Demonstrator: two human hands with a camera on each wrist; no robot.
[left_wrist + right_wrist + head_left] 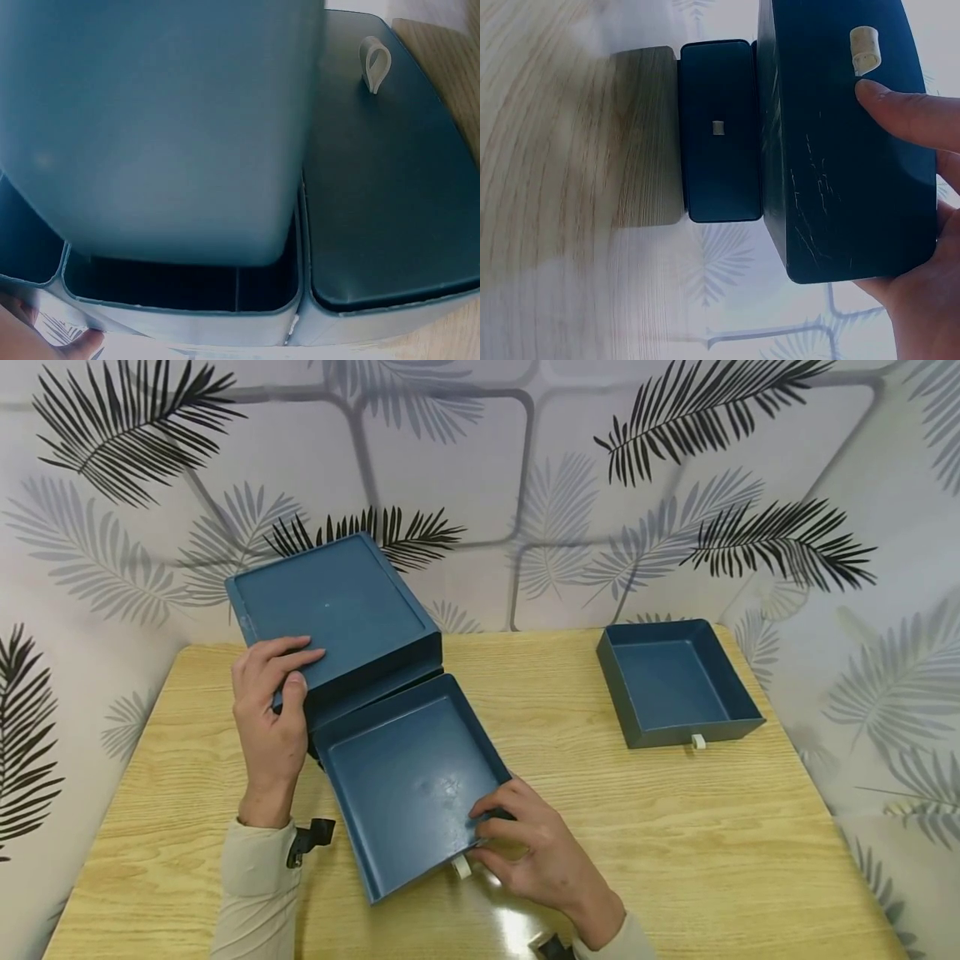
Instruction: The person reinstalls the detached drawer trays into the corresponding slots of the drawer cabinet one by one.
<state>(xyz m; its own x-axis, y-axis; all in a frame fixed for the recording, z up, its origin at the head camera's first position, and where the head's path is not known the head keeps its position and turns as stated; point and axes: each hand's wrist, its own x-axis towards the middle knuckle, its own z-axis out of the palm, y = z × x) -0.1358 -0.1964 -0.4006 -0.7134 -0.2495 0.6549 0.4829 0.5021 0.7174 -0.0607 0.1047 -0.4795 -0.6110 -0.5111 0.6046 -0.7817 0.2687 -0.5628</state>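
A blue drawer cabinet [337, 602] stands at the back left of the table. My left hand [272, 727] rests on its front left top corner, fingers laid over the top. An empty blue drawer [408, 785] sticks far out of the middle slot, slightly askew to the cabinet. My right hand [540, 847] pinches this drawer's front right corner, the thumb [904, 112] on the front panel beside the white pull tab [865, 51]. The slot above is empty. Beneath, the bottom drawer [390, 180] sits in the cabinet, with its pull loop [375, 64] showing.
Another empty blue drawer [671, 681] with a white tab lies at the table's back right. The wooden table [570, 710] meets a leaf-patterned backdrop [450, 468] along its rear edge and sides.
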